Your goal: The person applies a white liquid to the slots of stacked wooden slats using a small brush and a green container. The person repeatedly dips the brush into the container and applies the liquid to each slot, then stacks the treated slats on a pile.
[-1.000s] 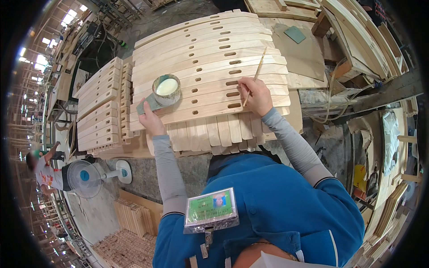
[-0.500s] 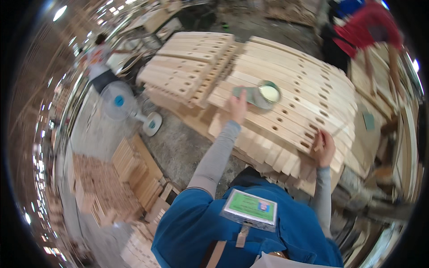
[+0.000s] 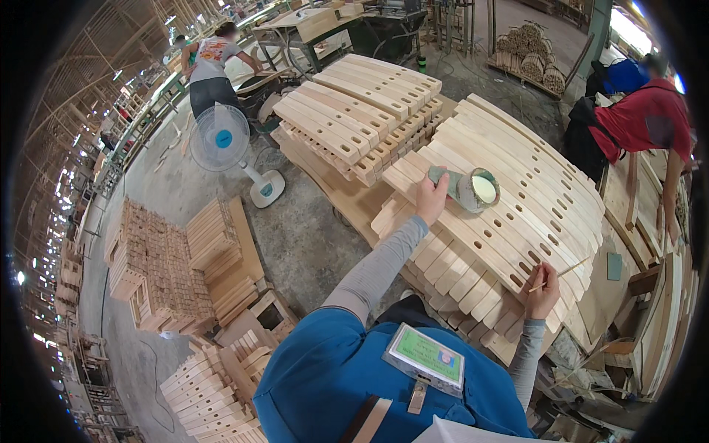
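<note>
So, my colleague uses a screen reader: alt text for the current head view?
The left hand holds a cup of pale liquid by its handle, and the right hand a thin stick, at rows of slotted wooden slats.

The left forearm (image 3: 377,267), in a tight grey sleeve, reaches forward and slants rightward from the body, its wrist nearly in line with it. The left hand (image 3: 430,199) closes in a grip, thumb uppermost, the remaining fingers partly hidden. The right forearm (image 3: 526,362), sleeved alike, rises steeply to the right hand (image 3: 543,293), which sits lower in view and well apart from its partner. There the fingers bend inward in a light pinch, the back of the hand mostly turned to the right.
</note>
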`<state>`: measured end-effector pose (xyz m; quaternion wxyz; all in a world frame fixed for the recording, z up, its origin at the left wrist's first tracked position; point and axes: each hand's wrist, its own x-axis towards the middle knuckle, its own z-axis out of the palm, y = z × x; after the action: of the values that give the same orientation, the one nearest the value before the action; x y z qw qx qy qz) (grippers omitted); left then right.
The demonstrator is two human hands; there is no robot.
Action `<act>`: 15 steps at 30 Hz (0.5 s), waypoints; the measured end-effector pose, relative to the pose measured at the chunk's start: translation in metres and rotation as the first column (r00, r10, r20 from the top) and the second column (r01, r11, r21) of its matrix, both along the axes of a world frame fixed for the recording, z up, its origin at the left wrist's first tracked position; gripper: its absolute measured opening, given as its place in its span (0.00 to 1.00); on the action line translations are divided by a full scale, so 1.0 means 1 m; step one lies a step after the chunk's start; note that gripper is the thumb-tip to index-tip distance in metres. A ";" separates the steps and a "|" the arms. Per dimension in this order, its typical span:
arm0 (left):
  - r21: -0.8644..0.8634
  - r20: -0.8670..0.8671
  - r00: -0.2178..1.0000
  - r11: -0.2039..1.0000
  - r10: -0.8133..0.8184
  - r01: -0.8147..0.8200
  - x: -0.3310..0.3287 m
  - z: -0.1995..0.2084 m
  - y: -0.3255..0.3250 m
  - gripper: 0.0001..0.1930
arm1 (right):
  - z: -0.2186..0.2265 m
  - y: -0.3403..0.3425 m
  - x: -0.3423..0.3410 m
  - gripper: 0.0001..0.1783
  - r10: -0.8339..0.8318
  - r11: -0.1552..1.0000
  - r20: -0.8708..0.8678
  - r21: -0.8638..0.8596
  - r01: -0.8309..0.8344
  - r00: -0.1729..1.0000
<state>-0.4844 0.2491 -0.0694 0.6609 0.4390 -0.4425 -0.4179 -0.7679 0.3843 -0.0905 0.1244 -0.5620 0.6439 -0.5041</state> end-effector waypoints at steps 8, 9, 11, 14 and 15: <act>0.031 -0.014 1.000 0.999 -0.011 0.011 0.002 0.003 0.003 0.12 | -0.001 0.000 0.001 0.09 0.011 1.000 0.055 0.002 -0.012 0.998; 0.035 -0.026 0.999 0.999 -0.021 0.021 0.002 0.003 0.003 0.12 | -0.001 0.001 0.001 0.09 0.014 1.000 0.076 0.004 -0.015 0.997; 0.045 -0.050 0.998 0.998 -0.037 0.039 0.002 0.002 0.003 0.12 | -0.001 0.001 0.002 0.09 0.020 1.000 0.103 0.002 -0.020 0.994; 0.039 -0.059 0.997 0.998 -0.042 0.044 0.003 0.001 0.003 0.13 | 0.000 0.001 0.003 0.09 0.018 1.000 0.104 0.001 -0.018 0.994; 0.039 -0.035 0.999 0.999 -0.037 0.038 0.003 0.001 0.003 0.13 | 0.000 0.001 0.003 0.09 0.013 1.000 0.090 0.006 -0.014 0.996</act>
<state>-0.4809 0.2522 -0.0689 0.6516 0.4365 -0.4309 -0.4463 -0.7645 0.3848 -0.0908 0.1584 -0.5427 0.6356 -0.5258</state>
